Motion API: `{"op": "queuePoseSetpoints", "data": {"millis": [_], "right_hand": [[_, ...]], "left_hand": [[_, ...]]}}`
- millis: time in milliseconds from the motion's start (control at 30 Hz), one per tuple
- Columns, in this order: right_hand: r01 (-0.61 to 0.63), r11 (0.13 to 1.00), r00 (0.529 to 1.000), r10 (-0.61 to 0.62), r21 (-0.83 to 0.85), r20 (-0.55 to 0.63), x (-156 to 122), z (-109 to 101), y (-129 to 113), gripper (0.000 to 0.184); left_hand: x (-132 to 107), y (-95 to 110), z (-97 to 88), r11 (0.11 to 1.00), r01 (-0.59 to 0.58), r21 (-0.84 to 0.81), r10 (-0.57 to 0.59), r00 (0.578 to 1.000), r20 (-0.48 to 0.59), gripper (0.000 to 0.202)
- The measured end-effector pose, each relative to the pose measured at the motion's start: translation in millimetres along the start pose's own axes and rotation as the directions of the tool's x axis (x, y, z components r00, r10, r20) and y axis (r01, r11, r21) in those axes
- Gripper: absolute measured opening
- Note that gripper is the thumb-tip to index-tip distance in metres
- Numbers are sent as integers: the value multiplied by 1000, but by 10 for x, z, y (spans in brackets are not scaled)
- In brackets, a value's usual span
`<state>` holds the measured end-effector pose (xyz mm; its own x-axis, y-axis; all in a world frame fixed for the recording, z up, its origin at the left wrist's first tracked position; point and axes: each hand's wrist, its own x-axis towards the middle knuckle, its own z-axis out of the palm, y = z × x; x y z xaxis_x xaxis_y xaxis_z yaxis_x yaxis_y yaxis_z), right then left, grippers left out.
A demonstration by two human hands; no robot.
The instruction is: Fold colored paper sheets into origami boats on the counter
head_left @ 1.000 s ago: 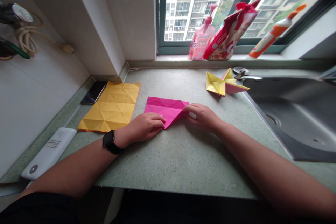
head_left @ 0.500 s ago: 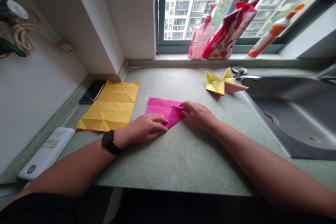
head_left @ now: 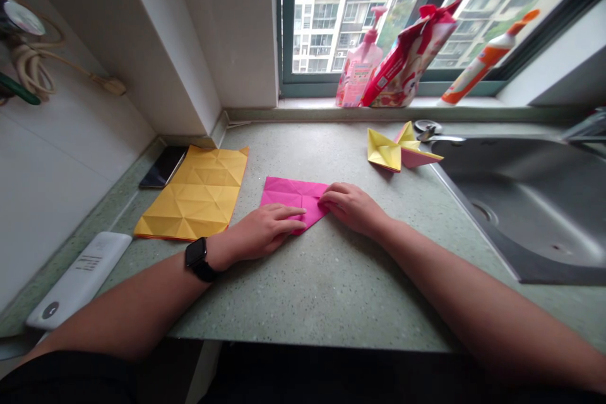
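Pink paper [head_left: 294, 194], partly folded, lies flat near the middle of the tabletop [head_left: 322, 284], between my two hands; my left hand [head_left: 265, 230] rests on its near left part, fingers [head_left: 290, 209] stretched out flat and pressing the sheet down, gripping nothing; my right hand [head_left: 354, 207] sits at its right corner, fingers [head_left: 327, 197] curled with the tips on the paper's edge; whether they pinch the corner or only press it, I cannot tell. A black watch [head_left: 197, 257] is on my left wrist. A creased yellow sheet [head_left: 199, 192] lies toward the left edge, with a dark phone [head_left: 163, 166] just beside its far corner; a white power bank [head_left: 78, 279] lies at the near left corner. A folded yellow-and-pink paper model [head_left: 395, 150] stands near the far edge, beside the sink [head_left: 521, 214].
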<state>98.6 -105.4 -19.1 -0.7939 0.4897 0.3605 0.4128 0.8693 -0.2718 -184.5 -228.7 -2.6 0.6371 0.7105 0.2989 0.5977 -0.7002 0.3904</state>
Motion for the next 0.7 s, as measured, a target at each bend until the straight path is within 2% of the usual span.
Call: {"op": "queuePoseSetpoints", "data": {"millis": [100, 267, 533, 700], "right_hand": [[5, 999, 1000, -5, -44, 1, 27, 3, 11, 27], [4, 982, 997, -18, -189, -71, 13, -16, -101, 20], [122, 985, 983, -103, -122, 150, -94, -87, -505, 19], [164, 984, 963, -146, -63, 224, -93, -150, -615, 21]], "left_hand": [[27, 7, 20, 1000, -5, 16, 4, 1000, 7, 33], [39, 30, 50, 997, -1, 75, 2, 1000, -5, 34], [32, -26, 76, 996, -44, 76, 48, 997, -55, 27], [22, -1, 53, 995, -67, 79, 71, 996, -49, 27]]}}
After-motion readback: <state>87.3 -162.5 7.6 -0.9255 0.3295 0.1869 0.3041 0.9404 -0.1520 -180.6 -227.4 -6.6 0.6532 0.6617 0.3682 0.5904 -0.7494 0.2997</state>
